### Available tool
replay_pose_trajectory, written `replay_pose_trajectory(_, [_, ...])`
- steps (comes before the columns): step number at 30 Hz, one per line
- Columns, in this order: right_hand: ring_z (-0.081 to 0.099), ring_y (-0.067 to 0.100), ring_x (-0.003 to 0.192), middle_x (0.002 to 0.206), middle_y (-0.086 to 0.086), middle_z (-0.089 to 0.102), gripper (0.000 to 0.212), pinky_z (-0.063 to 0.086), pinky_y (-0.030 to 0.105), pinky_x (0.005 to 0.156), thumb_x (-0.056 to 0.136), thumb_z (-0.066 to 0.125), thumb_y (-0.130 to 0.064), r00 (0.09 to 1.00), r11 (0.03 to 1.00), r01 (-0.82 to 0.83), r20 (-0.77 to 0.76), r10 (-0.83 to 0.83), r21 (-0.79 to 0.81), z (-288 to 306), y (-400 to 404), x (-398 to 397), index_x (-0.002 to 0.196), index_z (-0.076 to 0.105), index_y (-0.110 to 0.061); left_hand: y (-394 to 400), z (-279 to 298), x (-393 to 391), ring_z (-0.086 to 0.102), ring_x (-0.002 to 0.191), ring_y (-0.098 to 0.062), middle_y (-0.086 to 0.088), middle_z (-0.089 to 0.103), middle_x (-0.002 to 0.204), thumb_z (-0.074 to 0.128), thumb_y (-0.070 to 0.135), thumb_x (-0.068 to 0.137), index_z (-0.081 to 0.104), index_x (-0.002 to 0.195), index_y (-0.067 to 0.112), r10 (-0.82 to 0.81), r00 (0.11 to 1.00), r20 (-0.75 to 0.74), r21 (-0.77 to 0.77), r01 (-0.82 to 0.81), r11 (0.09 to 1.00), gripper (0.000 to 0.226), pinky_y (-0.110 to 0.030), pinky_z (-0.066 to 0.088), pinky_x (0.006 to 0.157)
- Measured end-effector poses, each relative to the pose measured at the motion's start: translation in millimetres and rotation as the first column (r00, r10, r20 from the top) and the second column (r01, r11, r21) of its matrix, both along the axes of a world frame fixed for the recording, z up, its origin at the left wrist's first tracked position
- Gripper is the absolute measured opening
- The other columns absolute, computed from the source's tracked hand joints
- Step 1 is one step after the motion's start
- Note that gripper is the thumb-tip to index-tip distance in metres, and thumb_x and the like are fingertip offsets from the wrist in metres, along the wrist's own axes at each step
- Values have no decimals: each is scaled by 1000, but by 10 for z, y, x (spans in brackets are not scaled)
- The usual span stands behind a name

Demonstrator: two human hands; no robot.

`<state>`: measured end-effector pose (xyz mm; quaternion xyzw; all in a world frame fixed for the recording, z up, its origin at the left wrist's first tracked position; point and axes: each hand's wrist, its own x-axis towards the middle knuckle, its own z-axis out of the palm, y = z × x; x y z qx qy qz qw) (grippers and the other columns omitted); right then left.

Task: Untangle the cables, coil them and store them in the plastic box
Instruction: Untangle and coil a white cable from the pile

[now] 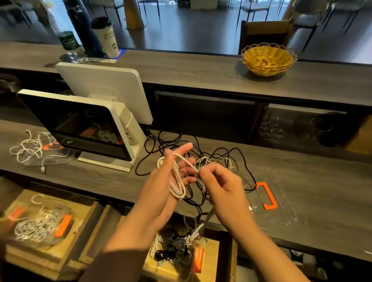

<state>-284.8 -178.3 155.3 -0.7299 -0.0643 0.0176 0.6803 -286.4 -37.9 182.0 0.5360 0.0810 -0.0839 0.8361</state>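
A white cable (178,180) is looped several times around the straight fingers of my left hand (166,183), which is raised above the counter. My right hand (219,185) pinches the same white cable just right of the loops. Behind and below both hands a tangle of black cables (169,144) mixed with white cable spreads over the dark wooden counter (309,193). A clear plastic box with an orange handle (267,196) lies flat on the counter to the right of my right hand. A cable end hangs over the counter's front edge.
A white point-of-sale screen (89,125) stands left of the tangle. Further left is a clear box with loose white cable (29,149). Below the counter, clear boxes of cables (42,223) (179,250) rest on wooden crates. A wicker basket (268,58), bottles and a cup stand on the upper shelf.
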Motion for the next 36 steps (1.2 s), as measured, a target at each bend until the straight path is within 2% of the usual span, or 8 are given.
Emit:
replay_pose_trajectory(5, [45,-1,50,55,-16,51,23,36,12,49,101,53,-26,988,982,-125,-109,110,-142,-130,-44,-31,89,68,-14,56,61,73,70,99,-17,-2,72,100,30,53,104,64,131,29,174,983,-49,-303,-181,936,49,-42,47,102])
replay_pose_trajectory(8, [40,1,45,51,-14,46,26,32,13,45,103,50,-26,965,976,-182,-213,154,-120,-195,-96,-80,93,69,-12,119,61,150,64,74,-11,1,64,82,31,56,103,61,135,27,264,963,-58,-362,-267,893,52,-33,55,82])
replay_pose_trajectory(12, [39,2,50,55,-12,46,25,35,22,52,103,50,-27,949,946,-250,-248,197,-205,-260,-47,-155,91,70,-18,94,32,234,35,55,-6,5,45,68,28,57,104,60,134,26,305,952,-43,-275,-304,912,53,-20,35,51])
replay_pose_trajectory(18, [50,4,58,65,-13,57,20,45,31,62,101,54,-31,936,883,-339,-212,282,-325,-173,74,-248,88,68,-26,-29,-127,308,30,55,-5,7,34,65,29,52,105,61,126,36,262,960,98,154,-275,949,42,-21,30,52])
replay_pose_trajectory(21, [58,23,66,68,-5,60,19,52,44,66,100,54,-32,945,869,-328,-135,299,-371,-85,85,-244,85,65,-31,-28,-243,344,30,56,-5,8,34,66,30,53,105,60,122,41,144,983,112,370,-176,912,36,-23,29,50])
replay_pose_trajectory(26, [60,4,71,81,-9,66,15,50,27,66,101,53,-28,962,854,-237,11,273,-462,44,68,-136,102,68,-25,44,-302,301,54,74,-8,7,55,79,27,61,103,65,118,43,-222,971,-90,580,232,780,44,-25,45,69])
replay_pose_trajectory(30, [63,2,88,94,-12,67,13,53,30,82,99,56,-29,972,822,-123,98,212,-556,106,101,-37,104,67,-24,120,-192,272,63,76,-11,2,70,87,31,70,97,72,108,30,-387,877,-285,407,477,779,59,-25,49,61])
replay_pose_trajectory(36, [52,5,59,61,-9,56,33,42,27,56,74,69,-56,980,811,141,197,-33,-567,215,72,37,67,57,-26,281,-96,265,30,55,-8,4,45,66,38,88,82,60,82,21,-596,706,-383,91,671,736,70,-18,18,45])
